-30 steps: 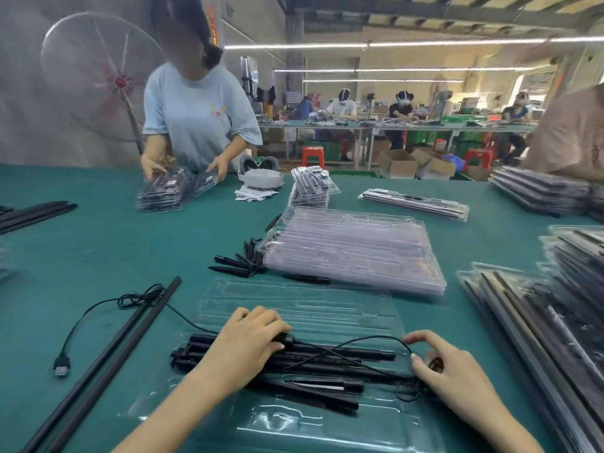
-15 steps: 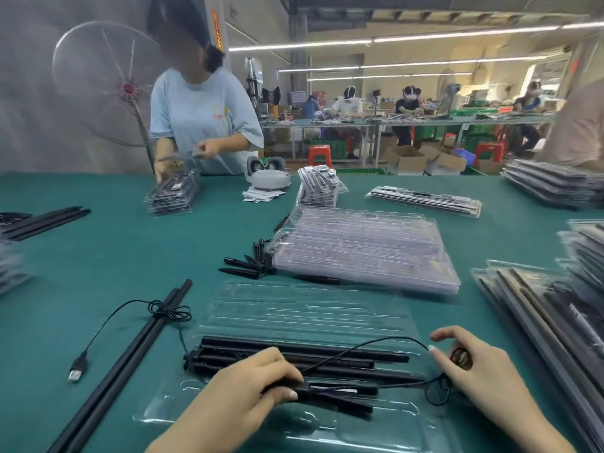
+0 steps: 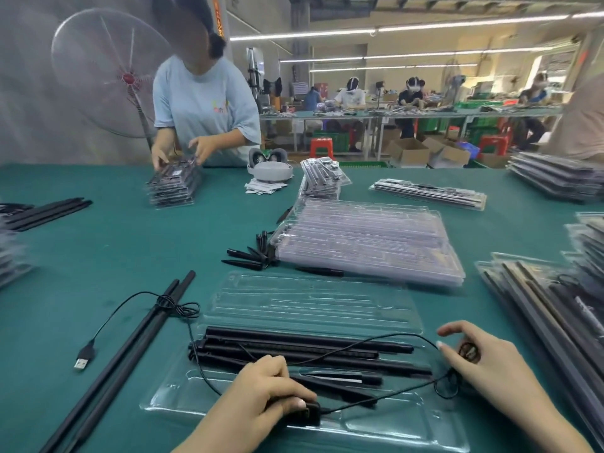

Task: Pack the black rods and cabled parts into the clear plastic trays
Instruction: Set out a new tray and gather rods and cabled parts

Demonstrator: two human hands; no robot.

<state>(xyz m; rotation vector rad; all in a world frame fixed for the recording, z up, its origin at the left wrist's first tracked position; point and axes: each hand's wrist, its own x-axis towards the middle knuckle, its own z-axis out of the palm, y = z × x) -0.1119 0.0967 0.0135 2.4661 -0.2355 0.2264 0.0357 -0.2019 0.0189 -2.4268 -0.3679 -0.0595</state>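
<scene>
While the left hand (image 3: 264, 385) curls over a small black cabled part (image 3: 309, 413) at the near edge of the open clear tray (image 3: 313, 308), the right hand (image 3: 483, 364) pinches a small round dark piece (image 3: 468, 351) at the tray's right end — thin black cable (image 3: 376, 341) loops between them. Black rods (image 3: 304, 346) lie lengthwise in the tray's near half, on the green table (image 3: 114, 250). Left of it lie two long rods (image 3: 130, 344) with a USB lead (image 3: 83, 359); far side — stack of empty trays (image 3: 366, 240), loose black tips (image 3: 251, 255).
</scene>
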